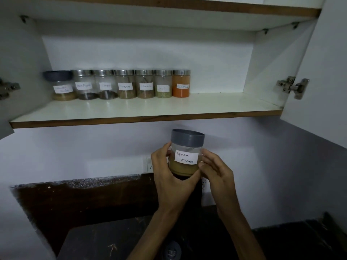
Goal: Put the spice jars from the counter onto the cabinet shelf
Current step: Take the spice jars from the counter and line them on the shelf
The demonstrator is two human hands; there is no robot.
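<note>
Both hands hold 1 jar in the air below the open cabinet, in front of the pale wall. The jar is clear with a grey lid, a white label reading "Garam Masala" and a yellow-brown powder filling its lower part; it stands nearly upright, tilted slightly. The left hand wraps the jar's left side and base, fingers curled round it with the thumb reaching under the bottom edge. The right hand pinches the jar's right side, fingertips against the glass beside the label. Above, the cabinet shelf carries 7 labelled jars in a row along the back wall, touching or nearly touching: at the far left a grey-lidded jar with tan contents, then 5 steel-lidded jars with dark, brown and green spices, and at the right end a jar of orange powder. The shelf's right half is bare board. A metal hinge sits on the right door. Beneath the hands lies a dark counter, and a wall socket peeks out just left of the left hand.
</note>
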